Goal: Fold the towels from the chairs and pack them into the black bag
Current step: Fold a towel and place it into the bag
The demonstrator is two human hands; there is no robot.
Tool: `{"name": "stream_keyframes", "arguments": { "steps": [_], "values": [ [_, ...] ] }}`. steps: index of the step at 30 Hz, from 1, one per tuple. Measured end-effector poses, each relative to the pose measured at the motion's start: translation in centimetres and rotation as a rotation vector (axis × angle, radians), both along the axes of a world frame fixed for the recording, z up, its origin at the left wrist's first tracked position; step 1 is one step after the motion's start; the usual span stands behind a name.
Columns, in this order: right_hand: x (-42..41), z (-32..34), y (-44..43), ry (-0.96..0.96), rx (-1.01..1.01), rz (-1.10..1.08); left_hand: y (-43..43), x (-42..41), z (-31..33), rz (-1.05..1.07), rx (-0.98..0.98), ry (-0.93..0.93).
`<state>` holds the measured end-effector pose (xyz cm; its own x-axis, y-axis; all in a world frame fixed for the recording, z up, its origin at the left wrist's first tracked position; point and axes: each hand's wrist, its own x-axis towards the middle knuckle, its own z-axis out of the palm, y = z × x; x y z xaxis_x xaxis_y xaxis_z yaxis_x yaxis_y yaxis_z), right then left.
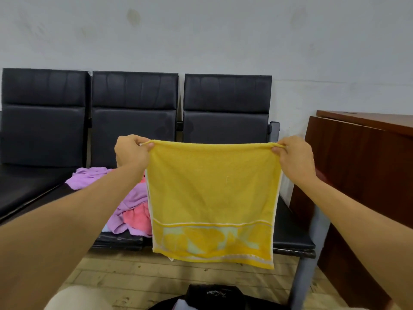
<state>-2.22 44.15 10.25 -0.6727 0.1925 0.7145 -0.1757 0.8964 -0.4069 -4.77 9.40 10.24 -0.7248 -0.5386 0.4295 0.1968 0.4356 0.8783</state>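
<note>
A yellow towel (212, 193) hangs flat in the air in front of the black chairs (134, 121), doubled over at its top edge, its patterned band at the bottom. My left hand (131, 151) pinches the top left corner and my right hand (295, 157) pinches the top right corner. A heap of purple towels (131, 200) and a pink towel (138, 219) lies on the middle seat, partly hidden by my left arm and the yellow towel. The black bag (214, 296) sits on the floor at the bottom edge, only its top showing.
A row of three black padded chairs stands against a grey wall (223, 36). A dark wooden desk (362, 153) stands close on the right, beside the bench's grey metal leg (304, 278). The floor (125, 271) is light wood planks.
</note>
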Motion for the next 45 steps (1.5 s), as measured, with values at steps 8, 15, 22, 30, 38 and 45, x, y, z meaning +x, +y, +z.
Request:
{"name": "stream_keyframes", "arguments": {
  "steps": [8,15,22,30,38,45],
  "values": [
    [-6.7,-2.3,1.3,-0.085,-0.346,0.042,3.5,-6.6,-2.5,-0.168,0.064,-0.102],
    [-10.3,-7.7,1.9,-0.093,-0.335,-0.025,5.2,-11.7,-9.0,-0.318,0.070,-0.169],
    [-6.8,-17.0,0.6,-0.358,-0.231,-0.024,5.3,-8.9,-20.2,-0.493,-0.117,-0.360],
    [-6.2,-22.2,0.0,-0.755,-0.043,0.102,5.8,-5.1,-23.7,-0.741,-0.463,-0.458],
    [-9.5,-24.2,0.1,-0.609,0.003,0.053,7.3,-7.4,-23.6,-0.656,-0.479,-0.434],
    [-8.7,-23.9,1.6,-0.440,0.001,0.052,7.3,-7.3,-23.3,-0.524,-0.384,-0.252]
  ]
}}
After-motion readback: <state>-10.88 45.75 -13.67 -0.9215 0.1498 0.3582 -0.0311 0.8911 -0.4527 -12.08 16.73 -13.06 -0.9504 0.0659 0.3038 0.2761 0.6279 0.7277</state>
